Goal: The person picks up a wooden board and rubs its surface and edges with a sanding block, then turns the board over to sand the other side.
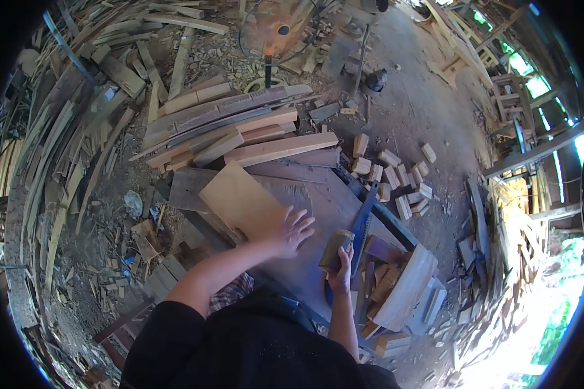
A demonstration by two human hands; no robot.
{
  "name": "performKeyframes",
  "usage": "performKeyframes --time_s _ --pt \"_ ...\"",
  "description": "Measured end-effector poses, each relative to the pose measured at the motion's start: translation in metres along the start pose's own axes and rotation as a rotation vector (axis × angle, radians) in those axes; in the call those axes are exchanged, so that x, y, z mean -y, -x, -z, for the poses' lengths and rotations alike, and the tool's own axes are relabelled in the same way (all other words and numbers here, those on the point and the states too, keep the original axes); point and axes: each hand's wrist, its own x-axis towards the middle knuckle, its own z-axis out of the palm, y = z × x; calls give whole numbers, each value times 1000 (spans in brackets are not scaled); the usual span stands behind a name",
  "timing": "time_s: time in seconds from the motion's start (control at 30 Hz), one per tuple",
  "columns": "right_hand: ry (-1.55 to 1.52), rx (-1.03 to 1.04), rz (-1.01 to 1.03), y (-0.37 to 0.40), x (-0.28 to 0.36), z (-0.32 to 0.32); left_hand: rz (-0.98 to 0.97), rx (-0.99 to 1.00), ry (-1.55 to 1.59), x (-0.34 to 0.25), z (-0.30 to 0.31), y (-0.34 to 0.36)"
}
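Observation:
My left hand (295, 232) is open, its fingers spread, at the near right end of a flat light-brown board (233, 198). That board lies at a slant on the worktable (321, 204). My right hand (342, 269) grips a wooden block (334, 249) with dark faces, thumb along its right side. Just right of the block, a long blue hand saw (362, 223) lies on the table. Beside my right forearm is a pile of wood pieces (386, 285) with a wide pale board (407, 288) leaning over it.
Long planks (279, 149) are stacked along the table's far side. Several small cut blocks (399, 175) lie on the ground at the right. A round fan (279, 32) stands beyond the planks. Heaps of timber (52, 155) fill the left, and scraps litter the floor.

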Motion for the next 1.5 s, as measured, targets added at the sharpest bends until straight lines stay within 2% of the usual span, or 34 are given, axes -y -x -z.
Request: performKeyframes --time_s 0.07,0.1,0.17,0.23,0.3,0.33,0.4,0.43,0.5,0.53,0.57,0.63,0.67,0.7,0.73,0.77,0.8,0.87,0.9,0.97,1.0,1.07,1.1,1.17,1.2,1.27,1.3,1.33,1.37,1.43,1.47,1.5 --pt "6 -1 11 -1 -1 -1 197 -278 -2 -13 -21 32" --pt "13 -14 22 -1 -2 0 203 -277 -11 -20 -13 46" --pt "1 12 14 -2 -6 5 585 -178 266 -34 1 74" --pt "-7 11 -22 0 -8 6 538 -142 270 -30 -17 83" --pt "-13 17 -23 3 -11 7 438 -242 -276 -26 -45 83" --pt "-18 20 -21 2 -11 8 443 -251 -278 -24 -49 87" --pt "-28 23 -7 2 -8 6 411 -108 27 -17 -29 96" --pt "-44 11 -7 4 -9 5 410 -110 24 -5 -32 104" --pt "14 54 28 3 -7 2 329 -400 224 11 -25 113" --pt "74 101 64 1 -5 -1 517 -489 164 5 -10 122" --pt "72 105 66 0 -2 -7 517 -493 160 4 -12 124" --pt "136 150 115 2 5 -20 1058 -804 344 -1 -27 133" --pt "132 152 118 3 7 -24 1178 -944 461 -3 -50 133" --pt "122 153 105 4 9 -26 1176 -946 459 -1 -48 133" --pt "112 154 93 5 11 -28 1242 -823 1177 0 -46 131" --pt "111 156 94 6 12 -30 1208 -611 1893 1 -43 128" --pt "101 154 96 8 12 -30 1205 -612 1892 -1 -55 116" --pt "94 149 100 14 14 -28 1061 -1174 1574 -11 -75 86" --pt "110 133 94 17 15 -26 1057 -1175 1580 -6 -77 83" --pt "133 119 91 19 19 -23 1101 -995 1405 12 -74 78" --pt "151 103 100 21 21 -21 1103 -998 1409 22 -61 74" --pt "174 87 105 20 21 -21 1105 -737 1300 43 -34 68" --pt "192 82 124 17 20 -20 1108 -738 1307 48 -27 64" --pt "224 76 140 10 20 -21 1254 -978 1111 49 -16 55" --pt "293 75 157 7 19 -24 1337 -1062 1109 42 -8 56" --pt "374 77 158 -1 13 -31 1337 -1040 1155 32 -23 65" --pt "443 93 244 -6 9 -36 1323 -1021 1189 27 -33 73" --pt "508 111 332 -9 4 -42 1280 -890 1200 18 -44 82" --pt "515 114 321 -9 3 -50 1293 -887 1203 13 -51 87" --pt "1182 24 624 -5 6 -72 1245 -831 1415 10 -64 91" --pt "1212 25 624 -4 1 -83 1252 -831 1418 11 -69 92" --pt "1218 30 621 -2 -1 -97 1162 -818 1405 12 -74 92"
